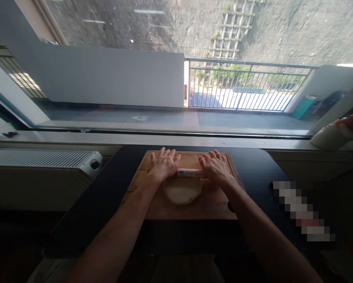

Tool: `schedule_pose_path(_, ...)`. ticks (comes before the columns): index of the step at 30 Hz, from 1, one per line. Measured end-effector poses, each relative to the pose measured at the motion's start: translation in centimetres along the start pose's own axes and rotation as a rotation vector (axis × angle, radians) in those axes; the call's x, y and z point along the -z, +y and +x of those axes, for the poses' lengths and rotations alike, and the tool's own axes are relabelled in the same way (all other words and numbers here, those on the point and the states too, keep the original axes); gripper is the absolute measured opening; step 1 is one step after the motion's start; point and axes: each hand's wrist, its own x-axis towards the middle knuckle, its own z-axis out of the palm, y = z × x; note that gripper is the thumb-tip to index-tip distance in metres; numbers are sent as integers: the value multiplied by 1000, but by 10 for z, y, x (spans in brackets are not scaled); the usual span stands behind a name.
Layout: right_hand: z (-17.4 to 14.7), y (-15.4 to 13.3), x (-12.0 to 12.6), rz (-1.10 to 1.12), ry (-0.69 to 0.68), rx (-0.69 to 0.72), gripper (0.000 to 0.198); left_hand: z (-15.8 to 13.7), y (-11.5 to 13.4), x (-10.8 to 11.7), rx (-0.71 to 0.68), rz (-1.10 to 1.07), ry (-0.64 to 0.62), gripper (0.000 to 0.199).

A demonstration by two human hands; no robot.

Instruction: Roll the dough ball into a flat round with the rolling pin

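While the left hand [163,165] and right hand [215,165] are resting palms-down over the barcode-labelled rolling pin [191,173], each grip is lying unclenched, fingers stretching forward! The pin is lying along the far edge of the flattened dough [182,192], which is sitting on the wooden cutting board [188,212] atop the black worktop [260,173].

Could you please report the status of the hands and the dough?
Left hand and right hand open atop rolling pin. Round dough on wooden board, at pin's near side. No obstruction seen.
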Motion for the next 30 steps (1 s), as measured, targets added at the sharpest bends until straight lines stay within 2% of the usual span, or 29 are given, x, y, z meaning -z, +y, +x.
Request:
schedule_pose_path(5,-27,-1,-11,-6,108,59,53,-30,-3,-9,-123,61,186,60)
schedule_pose_path(7,-21,0,-11,-8,114,60,51,-24,-4,-10,-102,52,168,60)
schedule_pose_path(10,3,2,-4,9,30,27,51,2,-2,-4,-13,17,40,61)
schedule_pose_path(12,7,1,-1,18,-1,8,52,9,0,-1,11,1,3,61)
schedule_pose_path(14,-6,-1,-3,17,34,13,53,-3,-1,-1,-25,5,46,60)
schedule_pose_path(18,-41,-4,-16,2,169,64,52,-42,-4,-9,-127,59,226,56)
schedule_pose_path(20,-37,-3,-15,11,169,60,51,-40,-2,-8,-128,65,230,53)
schedule_pose_path(23,-10,-1,-4,38,77,18,48,-16,5,7,-47,37,187,49)
schedule_pose_path(26,-4,0,10,60,80,50,44,-11,8,28,-59,-17,336,43)
schedule_pose_path(28,-18,4,11,99,119,153,40,-30,4,35,-141,-87,477,39)
schedule_pose_path(30,-37,11,8,131,119,278,34,-57,-3,31,-214,-173,529,36)
